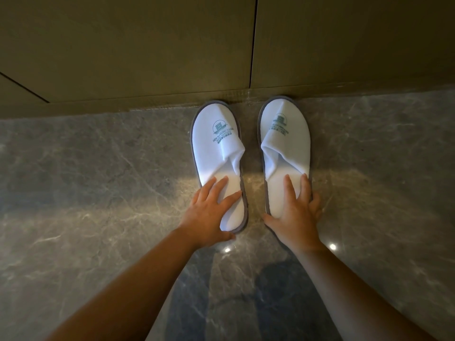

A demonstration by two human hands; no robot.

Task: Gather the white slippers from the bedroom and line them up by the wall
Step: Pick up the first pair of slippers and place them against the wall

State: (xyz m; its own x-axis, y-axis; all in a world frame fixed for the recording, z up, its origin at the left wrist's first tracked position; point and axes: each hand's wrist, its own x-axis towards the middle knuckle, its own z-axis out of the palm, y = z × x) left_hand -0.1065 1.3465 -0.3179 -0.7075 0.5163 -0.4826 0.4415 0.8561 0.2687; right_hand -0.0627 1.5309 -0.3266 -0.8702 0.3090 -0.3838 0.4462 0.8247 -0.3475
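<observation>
Two white slippers with grey soles and green printed logos lie side by side on the marble floor, toes touching the wall [147,57]. My left hand [209,212] rests on the heel part of the left slipper [216,141], fingers spread on top and thumb under the heel edge. On the heel of the right slipper [285,136] lies my right hand [295,212], fingers spread over the insole and its outer edge, thumb at the inner side. A narrow strip of floor separates the two slippers. The right slipper's heel end is hidden under my hand.
The wall is made of olive-brown panels with dark vertical seams. Grey veined marble floor [98,180] stretches left and right of the slippers and shows light reflections. My forearms reach in from the bottom edge.
</observation>
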